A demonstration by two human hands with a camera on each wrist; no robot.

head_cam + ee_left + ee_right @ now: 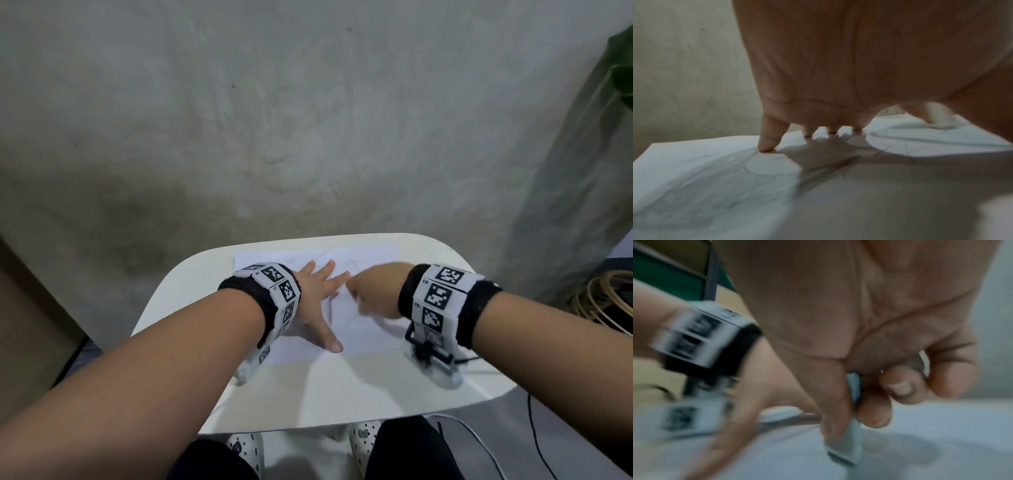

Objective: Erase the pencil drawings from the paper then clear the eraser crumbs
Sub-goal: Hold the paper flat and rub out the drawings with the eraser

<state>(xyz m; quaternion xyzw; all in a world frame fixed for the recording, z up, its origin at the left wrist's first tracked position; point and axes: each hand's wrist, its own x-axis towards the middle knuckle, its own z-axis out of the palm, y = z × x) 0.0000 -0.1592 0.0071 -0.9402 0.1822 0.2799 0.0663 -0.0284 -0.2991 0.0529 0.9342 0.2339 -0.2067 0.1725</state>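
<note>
Firmly, right hand [869, 353] pinches eraser [849, 446] on paper [370, 339].

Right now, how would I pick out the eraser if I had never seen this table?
Find the small white table and the white sheet of paper on it. The right hand pinches a small whitish block eraser, its end down on the paper. The left hand only lies flat, holding nothing.
</note>
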